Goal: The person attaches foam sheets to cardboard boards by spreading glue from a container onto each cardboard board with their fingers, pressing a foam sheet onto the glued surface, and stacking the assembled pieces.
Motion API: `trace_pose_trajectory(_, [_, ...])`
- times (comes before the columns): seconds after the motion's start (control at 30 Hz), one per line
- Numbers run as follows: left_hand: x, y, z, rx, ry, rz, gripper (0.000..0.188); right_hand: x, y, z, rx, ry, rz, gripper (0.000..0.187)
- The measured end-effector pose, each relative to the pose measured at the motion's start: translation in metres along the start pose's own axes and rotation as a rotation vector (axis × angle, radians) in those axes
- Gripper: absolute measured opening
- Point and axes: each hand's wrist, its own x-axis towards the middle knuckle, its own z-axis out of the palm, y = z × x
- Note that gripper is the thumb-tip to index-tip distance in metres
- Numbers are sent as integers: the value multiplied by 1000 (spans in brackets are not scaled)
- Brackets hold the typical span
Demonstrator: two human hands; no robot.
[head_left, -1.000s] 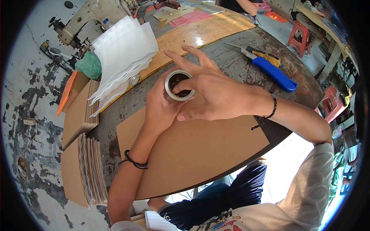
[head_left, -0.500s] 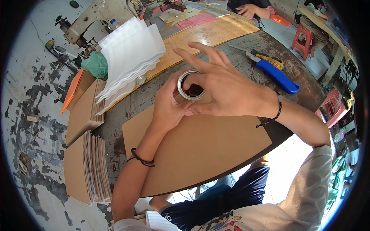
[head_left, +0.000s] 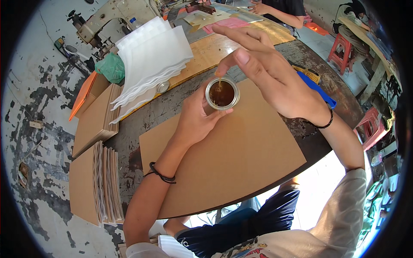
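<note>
A small round metal-rimmed jar (head_left: 223,108) is in my left hand (head_left: 195,115), whose fingers wrap around its side, its open top tipped toward me. Dark amber liquid (head_left: 222,95) lies inside. Just above the far rim is a bent finger of my right hand (head_left: 275,79), with a thin amber strand running from its tip down into the jar. The thumb and other fingers of that hand are spread and hold nothing. Beneath both hands, a large brown cardboard sheet (head_left: 232,163) lies flat on the dark worn table (head_left: 131,133).
A blue cutter (head_left: 318,89) and a yellow-handled tool (head_left: 310,74) lie beyond my right hand. White foam sheets (head_left: 150,56) with a round metal lid (head_left: 162,87), stacked cardboard (head_left: 101,122), and a sewing machine (head_left: 109,21) are leftward. Another person (head_left: 284,13) is across the table.
My right hand has lifted from the jar's mouth and moved right, drawing its finger out with a strand of liquid. The jar, still in my left hand, has shifted slightly right.
</note>
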Motion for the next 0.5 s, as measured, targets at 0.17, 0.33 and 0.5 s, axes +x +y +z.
trace_pose_trajectory(0.17, [-2,-1,-1,-10,6,7,68,-9,-7,10,5,-140,91,66])
trace_pose_trajectory(0.33, [-1,2,0,-54,9,2,67,-16,-3,22,-88,-205,124,74])
trace_pose_trajectory(0.5, [-1,3,1,-11,18,-1,65,-20,-2,29,-86,-237,187,77])
